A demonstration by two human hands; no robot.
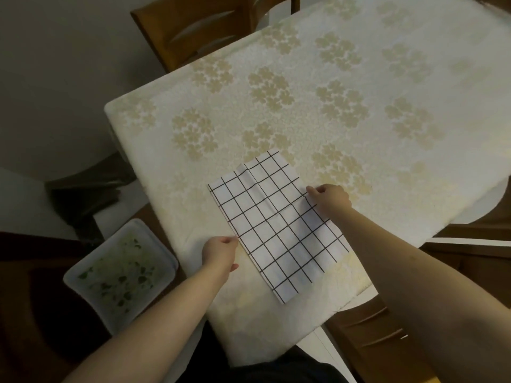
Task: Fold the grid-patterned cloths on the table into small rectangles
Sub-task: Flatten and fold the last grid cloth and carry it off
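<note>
Off the bench's left edge sits a pale square cushion with a green leaf print (121, 275) on a low seat. Your left hand (219, 251) rests at the near-left edge of the white cloth with a black grid (279, 222) — its fingers are curled in, pinching that edge. The cloth lies flat as a long rectangle, slanted across the near part of the bench with the cream flower-patterned cover (345, 78). Your right hand (330, 199) is at the cloth's far-right edge, fingers bent and pinching the fabric. A brown wooden chair (201, 29) stands at the far-left side.
</note>
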